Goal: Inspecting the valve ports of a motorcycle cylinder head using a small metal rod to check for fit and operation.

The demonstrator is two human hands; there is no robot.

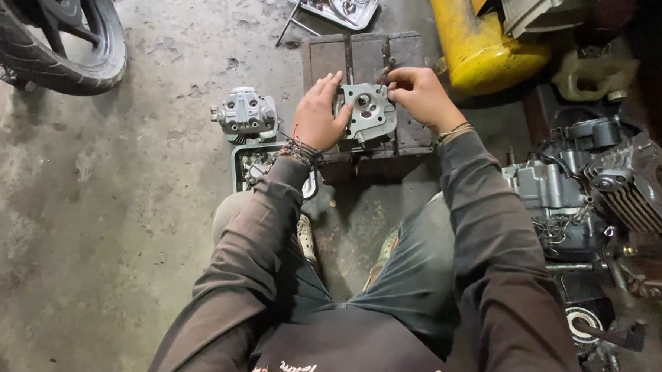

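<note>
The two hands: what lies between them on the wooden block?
In the head view, a grey metal cylinder head lies between the left hand and the right hand; both hands touch it.

Matt cast-metal cylinder head (pixel 370 112) on rough wooden block (pixel 415 134).

Looks like a motorcycle repair workshop from my feed. Stained bare concrete floor (pixel 122 199), work done at floor level. Motorcycle wheel (pixel 62 33) top left, stripped engine block (pixel 561 196) with finned cylinder (pixel 643 192) on the right, loose cylinder head cover (pixel 246 114) on the floor. Metal tray of small parts (pixel 339 4) up top, yellow tank (pixel 478 44) beside it. Grease everywhere.
</note>
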